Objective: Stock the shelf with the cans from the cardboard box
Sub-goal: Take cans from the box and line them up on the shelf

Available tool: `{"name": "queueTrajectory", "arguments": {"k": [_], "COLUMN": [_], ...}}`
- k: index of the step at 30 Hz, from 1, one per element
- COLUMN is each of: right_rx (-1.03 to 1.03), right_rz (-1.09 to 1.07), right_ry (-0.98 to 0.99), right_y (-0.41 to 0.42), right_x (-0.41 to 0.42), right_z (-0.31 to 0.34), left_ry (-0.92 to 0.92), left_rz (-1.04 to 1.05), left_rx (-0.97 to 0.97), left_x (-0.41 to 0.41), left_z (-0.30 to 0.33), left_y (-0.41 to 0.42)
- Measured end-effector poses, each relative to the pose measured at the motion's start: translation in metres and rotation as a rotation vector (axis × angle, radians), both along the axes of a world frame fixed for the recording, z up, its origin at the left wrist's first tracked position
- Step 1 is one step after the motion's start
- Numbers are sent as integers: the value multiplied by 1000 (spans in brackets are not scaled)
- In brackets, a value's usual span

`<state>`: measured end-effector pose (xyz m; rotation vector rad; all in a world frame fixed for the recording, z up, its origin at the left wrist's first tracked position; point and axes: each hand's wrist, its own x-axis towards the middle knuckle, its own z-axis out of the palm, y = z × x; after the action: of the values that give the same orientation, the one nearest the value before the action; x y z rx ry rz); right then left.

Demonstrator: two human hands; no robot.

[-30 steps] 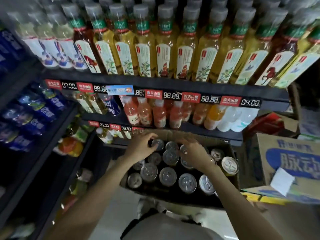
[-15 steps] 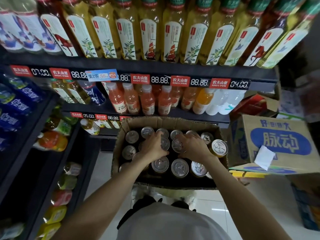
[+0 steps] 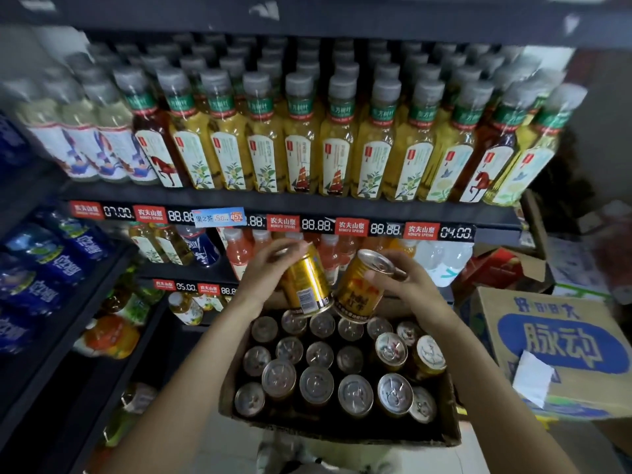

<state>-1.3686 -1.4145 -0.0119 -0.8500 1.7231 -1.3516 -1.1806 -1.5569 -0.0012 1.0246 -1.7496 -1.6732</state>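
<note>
Presently, item by item, as seen from beside the aisle.

Left hand (image 3: 265, 271): raised above the box, fingers curled round the top of a gold can (image 3: 305, 282), which hangs upright with a slight tilt, its barcode facing out.

Right hand (image 3: 405, 285): level with the left, fingers wrapped round a second gold can (image 3: 359, 285), tilted so its pull-tab lid leans to the right. The two cans sit just beside each other at their bases, possibly touching; the blur makes that hard to call.

Cardboard box (image 3: 342, 432): open-topped, below both hands, with many cans (image 3: 316, 386) standing upright in rows, lids up. A couple of gaps show in the far rows.

Shelf (image 3: 290, 200): dark metal, several tiers. The top tier is packed with tea bottles (image 3: 266, 145); the tier under it carries orange and pale drink bottles (image 3: 239, 254), directly behind the lifted cans. Price tags (image 3: 352, 227) run along the edge.

Second carton (image 3: 561, 350): printed blue, to the right, closed.

Step in hand, by my reading: the lift-out, one can per hand, clear of the box but not yet at any tier.

Next move calls for: finding an open slot, which I cannot make out from here, then setting each can down upright without knocking the bottles in front.
</note>
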Motion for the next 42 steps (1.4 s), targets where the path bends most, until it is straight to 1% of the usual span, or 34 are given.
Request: {"name": "queueTrajectory", "arguments": {"k": [3, 8, 12, 17, 20, 23, 26, 29, 32, 35, 40, 42], "right_rx": [-71, -220, -338, -459, -507, -512, -477, -407, -343, -273, -201, -185], "right_rz": [48, 119, 125, 41, -13, -74, -121, -163, -182, -161, -138, -111], "right_ry": [104, 279, 414, 544, 628, 681, 768, 878, 888, 915, 981, 1011], "right_y": [-12, -32, -51, -80, -104, -126, -147, -168, -187, -204, -228, -234], "right_x": [0, -10, -24, -48, -66, -90, -118, -150, -183, -208, -236, -244], "right_z": [42, 135, 210, 285, 316, 336, 347, 353, 354, 353, 351, 348], "left_ry": [4, -6, 12, 1, -54, -73, -83, -196, -298, -383, -439, -494], "left_rz": [3, -30, 9, 71, 141, 235, 341, 436, 441, 435, 397, 383], "left_rx": [-138, -556, -868, -1085, -1131, -1148, -1141, -1184, -1214, -1197, -1230, -1251], "left_x": [-6, -15, -24, -48, -71, -102, -143, -188, -225, -253, -286, -292], "left_z": [37, 119, 195, 271, 299, 318, 327, 330, 331, 331, 330, 327], "left_y": [-7, -26, -32, -42, -54, -75, -101, -127, -148, -164, -181, -187]}}
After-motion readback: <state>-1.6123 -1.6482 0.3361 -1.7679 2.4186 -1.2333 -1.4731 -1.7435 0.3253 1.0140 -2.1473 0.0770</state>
